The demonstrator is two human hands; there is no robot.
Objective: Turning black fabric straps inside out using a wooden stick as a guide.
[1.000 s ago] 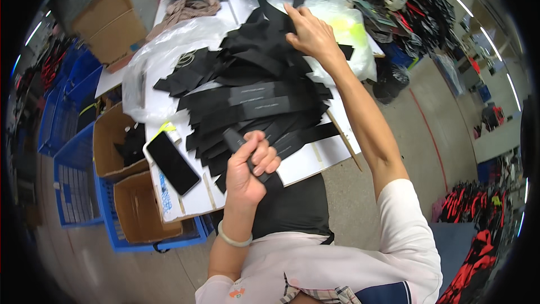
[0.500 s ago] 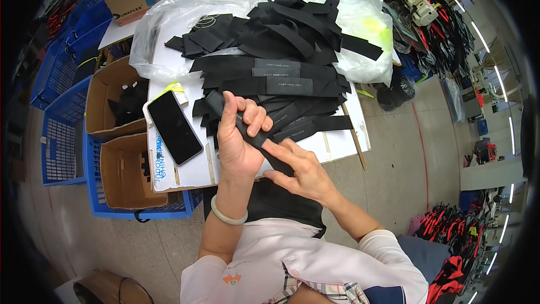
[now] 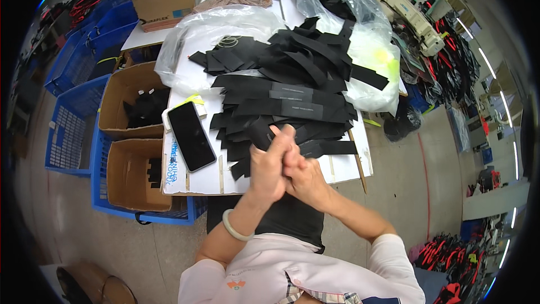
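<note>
My left hand [image 3: 270,174] is closed around a black fabric strip [image 3: 260,133], whose folded end sticks out beyond the thumb. Pressed against it is my right hand [image 3: 308,183], with its fingers curled in and slightly blurred; whatever lies inside them is hidden. Both hands meet over the near edge of the white table. Just beyond them lies a layered pile of black fabric strips [image 3: 320,114], several with a dark grey printed label patch [image 3: 292,91]. More loose black strips [image 3: 306,50] are heaped behind the pile.
Left of the pile a black phone [image 3: 192,135] rests on the white tabletop [image 3: 247,187]. Clear plastic bags [image 3: 180,45] flank the heap. Cardboard boxes [image 3: 135,183] sit in a blue crate [image 3: 104,191] at the left. A thin wooden stick [image 3: 358,160] lies at the right edge.
My hands have come together, the right now pressed against the left, and both sit slightly lower and further right. The view has shifted, so the table appears lower.
</note>
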